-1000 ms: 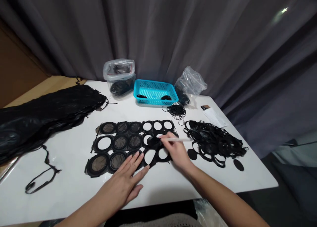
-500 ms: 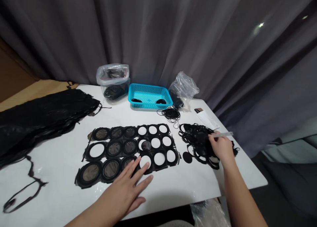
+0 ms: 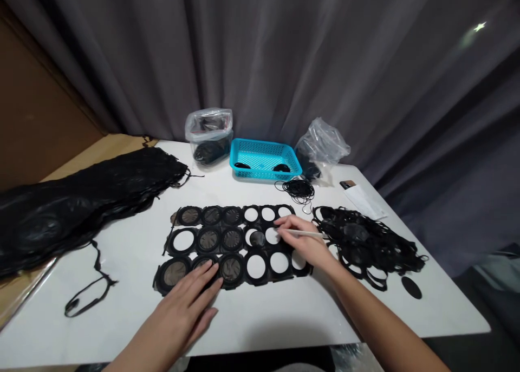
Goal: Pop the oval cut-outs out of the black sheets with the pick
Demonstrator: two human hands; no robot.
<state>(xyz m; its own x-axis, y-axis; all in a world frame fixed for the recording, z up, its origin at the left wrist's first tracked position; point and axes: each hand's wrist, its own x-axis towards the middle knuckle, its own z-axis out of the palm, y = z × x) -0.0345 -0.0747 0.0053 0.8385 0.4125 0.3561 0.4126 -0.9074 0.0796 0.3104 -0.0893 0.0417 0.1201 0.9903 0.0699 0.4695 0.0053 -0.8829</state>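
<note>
Pinching a pale stick (image 3: 305, 233) in the right hand (image 3: 306, 246), resting the left hand (image 3: 184, 300) spread on the black ring sheet (image 3: 267, 265); might skew it by snagging a rim.

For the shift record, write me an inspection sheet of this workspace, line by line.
Surface: white table, things spread across it.
Work pieces: black rings in three rows, some filled, others showing white; a dark disc partly covers a middle-row hole.
Clutter: tangled black scraps at right, loose strip at left.
Grip: left hand open, resting on the rings; right hand holding a white stick.
Cables: nothing seen; thin black loops lie by the blue basket.
Surroundings: grey curtain behind, brown board at left.
</note>
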